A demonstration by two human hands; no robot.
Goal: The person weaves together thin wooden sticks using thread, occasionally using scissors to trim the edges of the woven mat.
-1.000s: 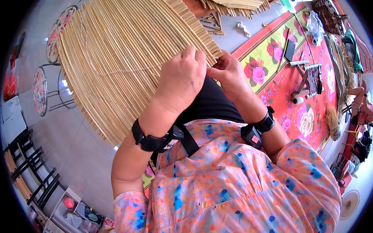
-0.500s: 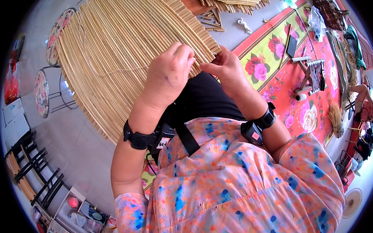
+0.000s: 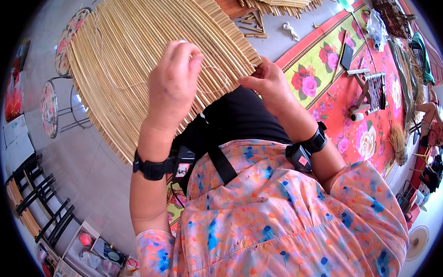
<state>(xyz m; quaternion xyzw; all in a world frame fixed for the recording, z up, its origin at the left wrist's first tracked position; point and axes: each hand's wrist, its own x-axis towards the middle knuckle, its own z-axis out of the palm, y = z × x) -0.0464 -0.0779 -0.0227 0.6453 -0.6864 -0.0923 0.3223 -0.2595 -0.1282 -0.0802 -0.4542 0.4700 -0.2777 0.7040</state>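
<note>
Red floral floor mat [image 3: 327,105]: spread on the floor to your right, flowers and a yellow-green band showing. Stalk panel [image 3: 130,49]: laid out before you, mostly to the left, its near edge overlapping your dark trousers [image 3: 240,118] in the view; stalks run side by side, with a trimmed border along the right. Second stalk panel [image 3: 277,0]: beyond the first, at the upper edge of the view. Round floral stool [image 3: 48,109]: left of the panel, apart from it. Folding stool [image 3: 373,91]: on the floor mat. Your left hand [image 3: 173,84]: raised over the panel, fingers curled in; whether they grip the thread cannot be told. Your right hand [image 3: 268,85]: thumb and forefinger pinching the panel's near right corner. Dark phone [image 3: 346,57]: flat on the floor mat, near the folding stool. Pale thread [image 3: 124,87]: slack across the stalks, passing behind your left hand, with a loop between both hands.
</note>
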